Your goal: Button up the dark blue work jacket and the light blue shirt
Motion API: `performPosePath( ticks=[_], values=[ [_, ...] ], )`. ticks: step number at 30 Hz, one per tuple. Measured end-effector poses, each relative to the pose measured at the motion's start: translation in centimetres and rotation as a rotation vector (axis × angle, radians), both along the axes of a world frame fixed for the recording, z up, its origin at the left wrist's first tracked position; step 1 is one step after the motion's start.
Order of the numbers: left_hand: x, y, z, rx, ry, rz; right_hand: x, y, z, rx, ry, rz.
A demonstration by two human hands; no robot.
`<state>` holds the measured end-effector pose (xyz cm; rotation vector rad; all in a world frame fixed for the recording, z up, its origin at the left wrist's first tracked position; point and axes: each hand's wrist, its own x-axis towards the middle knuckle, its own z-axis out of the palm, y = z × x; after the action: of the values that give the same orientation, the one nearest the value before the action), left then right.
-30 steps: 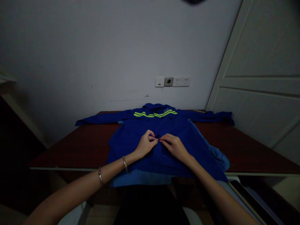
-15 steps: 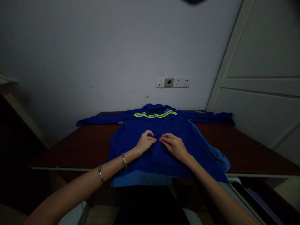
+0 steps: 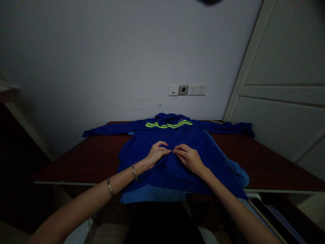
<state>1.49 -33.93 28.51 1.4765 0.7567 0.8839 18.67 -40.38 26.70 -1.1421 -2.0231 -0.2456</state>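
Observation:
A dark blue work jacket [image 3: 193, 169] with yellow-green reflective stripes across the chest lies front up, its sleeves spread to both sides and its collar toward the wall. At the middle of its front opening, my left hand [image 3: 157, 152] pinches the jacket's edge between thumb and fingers. My right hand [image 3: 188, 156] pinches the opposite edge, its fingertips almost touching those of the left. Whatever small fastening lies between the fingertips is too small to make out. Light blue cloth [image 3: 152, 194] shows beneath the jacket's hem and along its right side.
The jacket lies on a dark red-brown table [image 3: 86, 162] with a pale front edge. Behind it is a wall with sockets [image 3: 196, 89]. A white panelled door [image 3: 284, 118] stands at the right. An open drawer [image 3: 276, 217] sits below the table's right front.
My left fingertips have moved slightly right, closing the small gap to my right fingertips. The jacket stays in place.

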Motion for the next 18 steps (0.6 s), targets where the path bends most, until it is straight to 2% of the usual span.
performPosePath(
  ticks=[7, 9, 11, 13, 15, 17, 18],
  values=[
    [0.1, 0.5, -0.3, -0.008, -0.026, 0.029, 0.2, -0.1, 0.2, 0.026, -0.062, 0.015],
    [0.2, 0.5, -0.4, -0.002, -0.019, 0.054, 0.1, 0.0, 0.3, 0.006, 0.025, 0.029],
    [0.2, 0.5, -0.4, 0.018, -0.003, 0.077, -0.1, 0.1, 0.3, -0.056, 0.236, 0.016],
    [0.1, 0.4, -0.4, 0.060, 0.015, 0.099, -0.4, 0.1, 0.4, -0.253, 0.549, 0.005],
    [0.1, 0.4, -0.5, 0.123, 0.037, 0.121, -0.6, -0.1, 0.6, -0.556, 0.841, 0.046],
    [0.0, 0.4, -0.5, 0.200, 0.059, 0.138, -0.9, -0.4, 0.7, -0.814, 1.024, 0.114],
    [0.0, 0.4, -0.6, 0.240, 0.070, 0.145, -1.1, -0.6, 0.7, -0.892, 1.077, 0.141]
  ],
)
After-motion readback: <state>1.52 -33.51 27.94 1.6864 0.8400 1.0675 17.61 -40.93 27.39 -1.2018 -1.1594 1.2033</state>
